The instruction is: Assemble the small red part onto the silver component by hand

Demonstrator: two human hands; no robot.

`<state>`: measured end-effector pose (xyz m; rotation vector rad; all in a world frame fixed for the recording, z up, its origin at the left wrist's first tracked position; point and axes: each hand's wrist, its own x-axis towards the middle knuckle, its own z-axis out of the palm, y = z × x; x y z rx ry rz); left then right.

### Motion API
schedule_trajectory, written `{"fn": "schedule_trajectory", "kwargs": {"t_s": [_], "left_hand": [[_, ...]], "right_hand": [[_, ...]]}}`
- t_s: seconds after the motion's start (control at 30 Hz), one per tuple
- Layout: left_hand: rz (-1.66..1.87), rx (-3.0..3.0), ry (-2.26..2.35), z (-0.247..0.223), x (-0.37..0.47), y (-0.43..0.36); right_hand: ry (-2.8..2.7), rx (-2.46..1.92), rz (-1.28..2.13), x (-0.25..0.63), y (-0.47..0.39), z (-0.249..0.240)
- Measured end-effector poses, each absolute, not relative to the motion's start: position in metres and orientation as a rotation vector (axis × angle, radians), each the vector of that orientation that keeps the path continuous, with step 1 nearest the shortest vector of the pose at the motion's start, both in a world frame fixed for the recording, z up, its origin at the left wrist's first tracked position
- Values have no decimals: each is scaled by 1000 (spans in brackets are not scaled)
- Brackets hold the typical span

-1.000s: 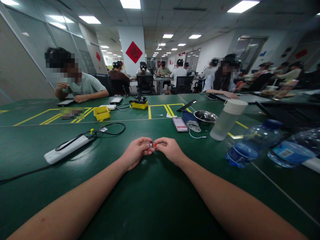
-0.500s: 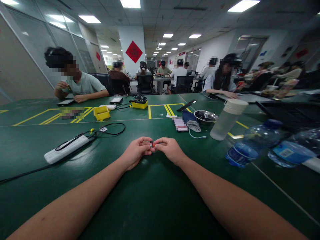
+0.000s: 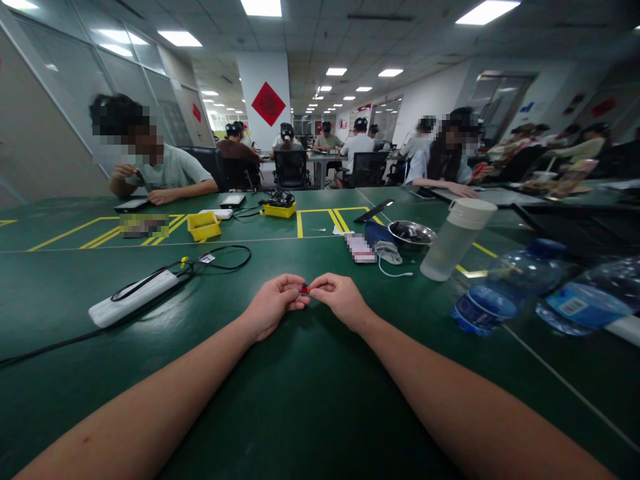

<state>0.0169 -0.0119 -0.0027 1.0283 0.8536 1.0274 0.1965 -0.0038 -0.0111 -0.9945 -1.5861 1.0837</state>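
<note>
Little has moved since half a second ago: both hands sit at the same spot on the tabletop, but the tiny piece between them has turned, so that its red side now faces the camera where a grey, metallic glint showed before, and the fingertips have closed in a touch tighter around it. The left hand (image 3: pixel 273 308) and the right hand (image 3: pixel 340 300) meet fingertip to fingertip over the middle of the green tabletop (image 3: pixel 310 400), well back from its near edge, with both forearms laid flat on the surface, which looks like a way to steady such fine work. Each grip is a closed pinch, thumb against forefinger, on the small red piece (image 3: pixel 304 290); it is too small to say what it is, or which hand bears more of it. It is held just above the tabletop, not resting on it. Toward the left edge lies a white power strip (image 3: pixel 131 298) with a black cable (image 3: pixel 220 259) looped beside it. Toward the right edge stand a frosted tumbler (image 3: pixel 454 241) and two water bottles lying over, the nearer one (image 3: pixel 505 288) well apart from the hands. Farther back sit a yellow bin (image 3: pixel 203 226) and a metal bowl (image 3: pixel 411 233), and other people work at the far side.
</note>
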Motion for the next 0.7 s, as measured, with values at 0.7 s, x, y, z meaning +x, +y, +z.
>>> {"fn": "schedule_trajectory", "kwargs": {"t_s": [0.7], "left_hand": [[1032, 1136, 864, -4, 18, -14]], "right_hand": [[-1515, -1006, 1117, 194, -2, -16]]}}
